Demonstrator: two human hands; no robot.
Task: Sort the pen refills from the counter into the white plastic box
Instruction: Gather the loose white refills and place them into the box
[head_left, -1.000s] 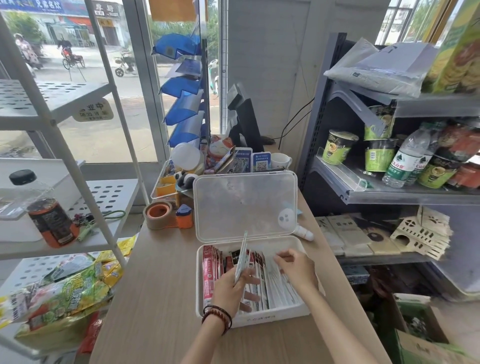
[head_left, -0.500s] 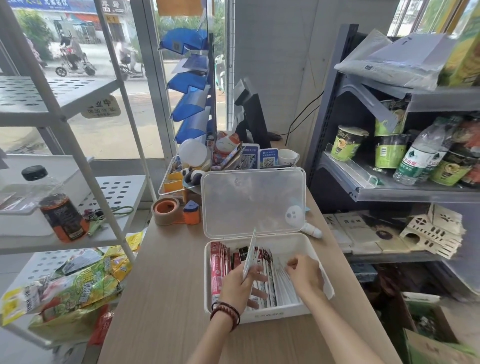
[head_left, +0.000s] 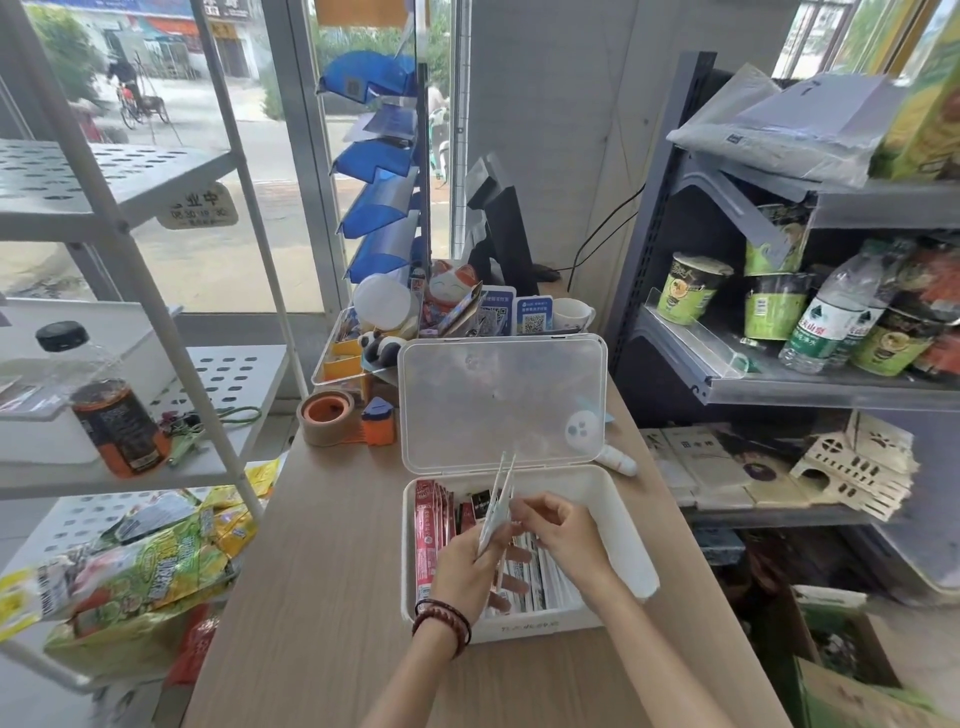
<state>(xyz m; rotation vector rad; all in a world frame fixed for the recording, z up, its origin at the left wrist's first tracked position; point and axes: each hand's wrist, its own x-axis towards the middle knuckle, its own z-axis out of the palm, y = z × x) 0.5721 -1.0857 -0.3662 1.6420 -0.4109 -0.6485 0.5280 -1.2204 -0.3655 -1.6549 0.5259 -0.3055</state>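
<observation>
While the left hand stood just over the near part of the white plastic box, its fingers were closed around a thin pack of pen refills; the pack stood up on its edge, most likely so it could slide down between the others; the right hand was beside it over the middle of the box, with its fingers bent and pinching at the same pack or one next to it, though I could not tell which; it probably helped to guide it in. Inside the box, red packs stood in a row on the left and pale packs lay under the hands, so like went with like; the right part looked bare. Behind, the clear lid stood open and leaned back, which kept the box free to fill; farther off on the counter sat a roll of tape. No loose refills showed on the counter, so the job seemed almost done.
</observation>
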